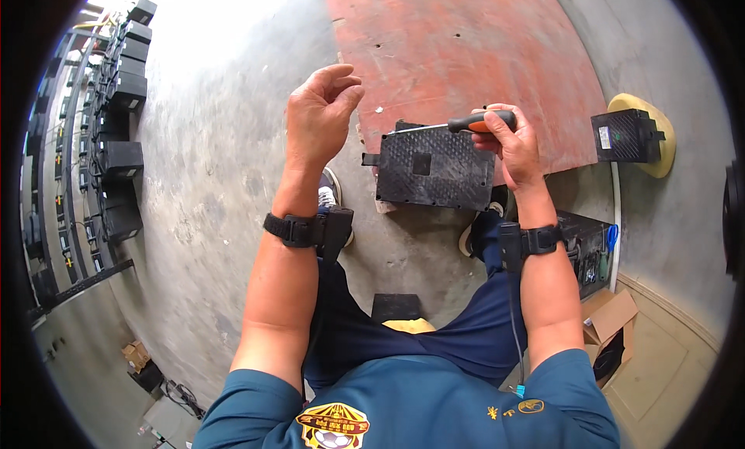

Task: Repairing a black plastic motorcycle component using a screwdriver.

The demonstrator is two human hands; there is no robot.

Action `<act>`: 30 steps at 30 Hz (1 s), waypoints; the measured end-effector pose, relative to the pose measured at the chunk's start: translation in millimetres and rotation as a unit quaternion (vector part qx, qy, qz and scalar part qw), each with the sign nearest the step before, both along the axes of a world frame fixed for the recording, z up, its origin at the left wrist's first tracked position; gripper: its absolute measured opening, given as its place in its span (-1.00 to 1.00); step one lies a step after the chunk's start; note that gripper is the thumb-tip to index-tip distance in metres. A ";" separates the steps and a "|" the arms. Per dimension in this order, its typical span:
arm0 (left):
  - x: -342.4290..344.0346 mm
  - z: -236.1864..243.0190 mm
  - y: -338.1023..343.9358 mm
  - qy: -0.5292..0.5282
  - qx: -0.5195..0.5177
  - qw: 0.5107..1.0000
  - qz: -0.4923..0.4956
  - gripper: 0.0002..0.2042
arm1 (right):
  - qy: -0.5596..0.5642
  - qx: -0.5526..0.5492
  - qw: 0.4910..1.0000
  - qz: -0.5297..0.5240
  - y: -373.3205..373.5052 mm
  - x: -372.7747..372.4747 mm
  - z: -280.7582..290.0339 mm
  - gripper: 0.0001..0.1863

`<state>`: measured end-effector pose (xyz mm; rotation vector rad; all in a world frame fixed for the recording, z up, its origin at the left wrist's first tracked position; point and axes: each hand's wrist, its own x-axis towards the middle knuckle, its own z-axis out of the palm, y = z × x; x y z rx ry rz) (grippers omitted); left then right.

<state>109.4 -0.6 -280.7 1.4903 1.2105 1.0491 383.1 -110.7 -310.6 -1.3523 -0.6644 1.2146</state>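
Head view: the right hand is closed around the black-and-orange handle of a screwdriver, right of frame centre. The tool's long axis runs nearly level across the frame, handle to the right, thin metal shaft pointing left. The shaft lies along the upper edge of a black ribbed box that sits at frame centre, partly on the near edge of a red board on the concrete floor. The shaft tip ends near the box's upper left corner; whether it touches the box cannot be told.

The left hand is raised left of centre, empty, fingers loosely curled with thumb and fingertips drawn close together. It stands apart from the box, up and to the left of the box's left side, where a small tab projects.

The right hand is the nearer one to the box, directly over its upper right corner. A second black box rests on a yellow disc at the right of the frame, well apart from both hands.
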 end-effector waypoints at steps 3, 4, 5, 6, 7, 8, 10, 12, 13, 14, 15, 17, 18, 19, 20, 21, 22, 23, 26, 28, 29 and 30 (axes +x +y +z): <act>-2.4 -1.3 0.5 -0.018 -0.006 1.000 -0.001 -0.71 | -0.022 -0.013 1.000 0.007 6.7 -9.7 -10.3 -0.73; -2.9 0.0 0.9 -0.020 -0.007 1.000 0.002 -0.71 | -0.029 -0.015 0.999 0.010 8.6 -11.9 -11.6 -0.72; -3.0 1.5 1.4 -0.021 -0.003 1.000 0.002 -0.71 | -0.037 -0.017 0.999 0.013 10.3 -13.9 -12.1 -0.72; -3.4 2.7 2.0 -0.023 0.001 1.000 0.001 -0.71 | -0.039 -0.018 0.999 0.016 11.5 -15.8 -11.7 -0.72; -4.0 2.5 2.9 -0.023 -0.001 1.000 0.004 -0.71 | -0.045 -0.022 0.999 0.017 12.1 -17.5 -12.6 -0.71; -4.5 2.1 4.0 -0.022 0.002 1.000 0.004 -0.71 | -0.052 -0.026 0.998 0.018 13.0 -19.0 -13.3 -0.71; -5.9 1.5 5.6 -0.022 0.003 1.000 0.005 -0.71 | -0.054 -0.025 0.998 0.019 15.4 -22.7 -13.4 -0.71; -7.2 1.3 6.1 -0.038 -0.003 0.999 0.003 -0.70 | -0.057 -0.024 0.998 0.020 17.3 -26.6 -12.3 -0.71; -7.0 2.2 5.8 -0.038 -0.004 0.999 0.005 -0.70 | -0.064 -0.032 0.997 0.028 19.3 -28.5 -11.5 -0.71; -6.4 3.3 4.8 -0.039 -0.005 0.999 0.005 -0.70 | -0.071 -0.039 0.996 0.037 21.0 -30.5 -11.2 -0.72; -5.8 3.8 4.1 -0.041 -0.005 0.999 0.006 -0.70 | -0.072 -0.039 0.996 0.038 22.7 -32.8 -11.4 -0.72; -5.5 3.7 4.2 -0.044 -0.002 0.999 0.004 -0.70 | -0.094 -0.006 0.994 0.059 26.2 -38.8 -11.6 -0.70; -5.3 3.7 4.1 -0.047 0.001 0.999 0.001 -0.70 | -0.094 -0.006 0.994 0.059 27.7 -42.9 -11.4 -0.70; -5.8 4.0 4.0 -0.046 0.001 0.999 0.001 -0.70 | -0.137 0.055 0.985 0.085 29.9 -49.8 -9.2 -0.69; -6.2 4.5 3.8 -0.042 0.000 0.999 0.004 -0.69 | -0.179 0.116 0.971 0.110 32.1 -57.4 -6.4 -0.68; -6.6 4.6 3.7 -0.037 -0.001 0.999 0.008 -0.69 | -0.168 0.096 0.972 0.133 30.6 -63.8 -1.2 -0.63; -6.5 4.4 3.7 -0.037 -0.002 0.999 0.007 -0.69 | -0.168 0.096 0.972 0.133 30.8 -69.7 -0.4 -0.63; -6.2 3.7 4.2 -0.040 0.000 0.999 0.008 -0.69 | -0.165 0.090 0.965 0.184 30.9 -74.6 0.0 -0.58; -7.4 2.2 6.3 -0.039 0.007 0.999 0.010 -0.69 | -0.241 0.060 0.928 0.278 32.1 -87.3 11.8 -0.48; -8.7 1.2 7.6 -0.035 0.012 0.999 0.010 -0.69 | -0.227 0.068 0.946 0.221 31.3 -90.2 12.4 -0.45; -9.3 0.3 8.1 -0.023 0.004 1.000 0.004 -0.69 | -0.225 0.052 0.954 0.192 31.9 -88.1 10.6 -0.48; -9.6 -0.4 8.6 -0.011 -0.003 1.000 -0.002 -0.68 | -0.225 0.051 0.954 0.189 32.1 -83.7 9.9 -0.48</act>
